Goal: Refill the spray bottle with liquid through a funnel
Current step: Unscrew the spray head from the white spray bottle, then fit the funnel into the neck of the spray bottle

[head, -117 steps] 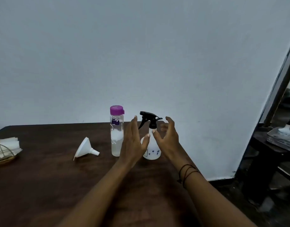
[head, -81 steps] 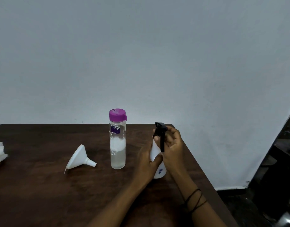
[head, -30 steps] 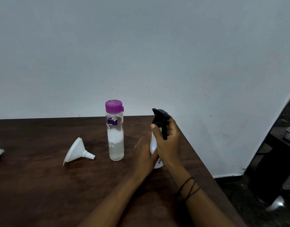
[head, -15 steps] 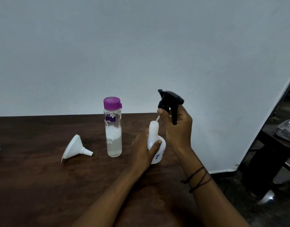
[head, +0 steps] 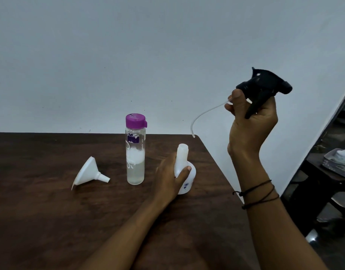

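Clear bottle (head: 135, 158) part-full; spray bottle (head: 184, 170) uncapped.

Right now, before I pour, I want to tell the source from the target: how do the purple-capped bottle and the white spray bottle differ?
The purple-capped bottle is clear and shows liquid inside; the white spray bottle is opaque. The purple-capped bottle is a tall, straight cylinder, still capped; the white spray bottle is squat with a narrow neck, its mouth open. The former stands free; the left hand grips the latter. Both stand upright on the table.
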